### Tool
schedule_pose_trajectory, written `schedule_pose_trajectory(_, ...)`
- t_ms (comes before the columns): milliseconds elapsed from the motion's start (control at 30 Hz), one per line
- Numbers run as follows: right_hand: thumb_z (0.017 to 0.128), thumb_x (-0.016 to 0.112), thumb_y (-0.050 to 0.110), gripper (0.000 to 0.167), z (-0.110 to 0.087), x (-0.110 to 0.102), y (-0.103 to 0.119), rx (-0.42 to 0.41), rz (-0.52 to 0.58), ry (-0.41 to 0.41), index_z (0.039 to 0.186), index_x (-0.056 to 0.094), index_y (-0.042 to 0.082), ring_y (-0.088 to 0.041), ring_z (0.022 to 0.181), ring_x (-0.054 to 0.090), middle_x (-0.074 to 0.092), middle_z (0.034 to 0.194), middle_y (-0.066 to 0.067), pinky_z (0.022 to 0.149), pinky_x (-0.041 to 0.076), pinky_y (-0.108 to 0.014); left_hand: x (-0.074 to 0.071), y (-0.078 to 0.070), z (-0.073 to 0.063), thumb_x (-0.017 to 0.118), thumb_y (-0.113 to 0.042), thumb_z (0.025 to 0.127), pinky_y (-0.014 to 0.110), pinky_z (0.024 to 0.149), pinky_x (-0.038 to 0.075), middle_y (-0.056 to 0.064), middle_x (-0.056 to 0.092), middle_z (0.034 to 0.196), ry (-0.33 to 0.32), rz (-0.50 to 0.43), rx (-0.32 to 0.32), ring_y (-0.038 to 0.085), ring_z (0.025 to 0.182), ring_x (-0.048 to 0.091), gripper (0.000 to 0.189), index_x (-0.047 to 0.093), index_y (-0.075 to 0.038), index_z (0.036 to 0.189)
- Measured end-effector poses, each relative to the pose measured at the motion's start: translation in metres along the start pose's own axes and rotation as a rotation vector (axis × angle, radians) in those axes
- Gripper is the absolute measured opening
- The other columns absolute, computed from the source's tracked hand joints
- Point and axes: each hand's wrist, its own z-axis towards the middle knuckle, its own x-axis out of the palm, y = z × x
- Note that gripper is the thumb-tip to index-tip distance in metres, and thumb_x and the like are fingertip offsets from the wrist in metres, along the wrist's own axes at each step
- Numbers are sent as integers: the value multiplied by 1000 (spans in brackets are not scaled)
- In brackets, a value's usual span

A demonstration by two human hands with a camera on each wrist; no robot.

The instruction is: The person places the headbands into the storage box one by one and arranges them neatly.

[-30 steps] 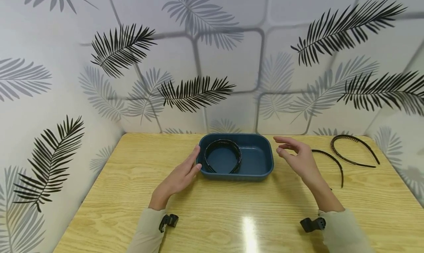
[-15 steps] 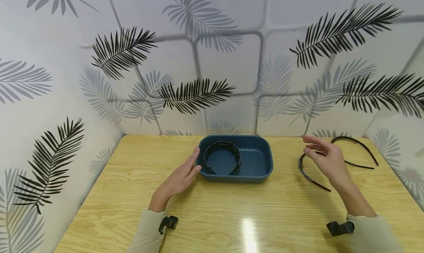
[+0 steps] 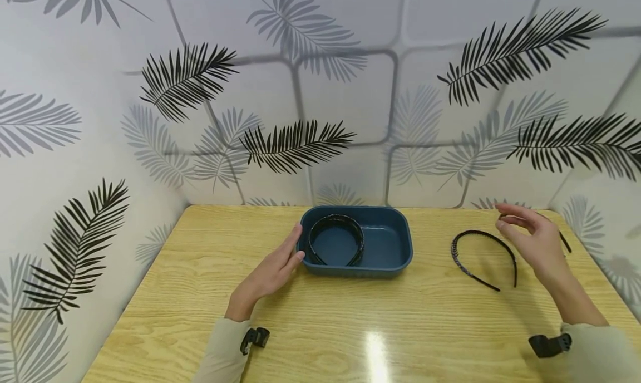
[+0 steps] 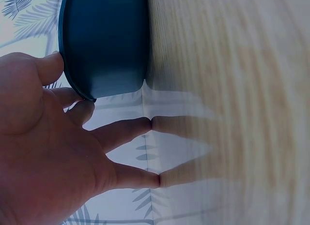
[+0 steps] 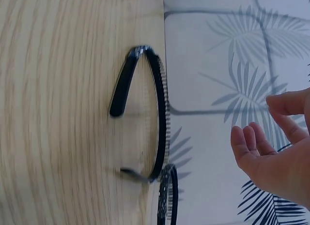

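Observation:
A dark blue rectangular tray stands on the table near the wall, with black headbands nested together in its left half. My left hand rests against the tray's left end, fingers extended; in the left wrist view its thumb touches the rim and two fingertips reach the tabletop. To the right of the tray lies a toothed black headband, also seen in the right wrist view. Over a second loose headband hovers my right hand, fingers loosely bent, thumb apart from them, holding nothing. It partly hides that headband.
The wood-grain table meets a leaf-patterned wall just behind the tray. Both forearms wear a dark wrist mount at the sleeve cuff. A bright light reflection lies on the tabletop near the front.
My right hand has moved right, from beside the tray, past the nearer loose headband, to over the farther one. The left hand and the tray have stayed in place.

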Motion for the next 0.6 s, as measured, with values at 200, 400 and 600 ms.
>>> schedule_pose_trajectory(200, 102, 65, 12, 40, 5, -21, -10, 32, 3, -18, 142, 65, 17, 7, 105, 56, 58, 120, 26, 79, 47, -3, 2, 2, 1, 41, -20, 113, 51, 124, 17, 20, 8, 170, 0, 3, 1, 31, 156, 11, 63, 9, 4, 163)
schedule_pose_trajectory(400, 102, 66, 15, 40, 12, -43, -22, 67, -33, -55, 142, 64, 20, 10, 101, 54, 58, 115, 29, 78, 44, -2, 2, 3, 2, 41, -20, 113, 51, 124, 18, 20, 7, 170, 5, 4, -1, 31, 156, 11, 64, 8, 3, 163)
schedule_pose_trajectory(600, 105, 61, 26, 45, 18, -54, -33, 115, -186, -79, 149, 58, 20, 4, 111, 49, 55, 126, 23, 76, 41, -5, 1, 4, 1, 40, -20, 113, 51, 124, 18, 22, 8, 169, -1, 10, 1, 31, 156, 12, 63, 9, 4, 163)
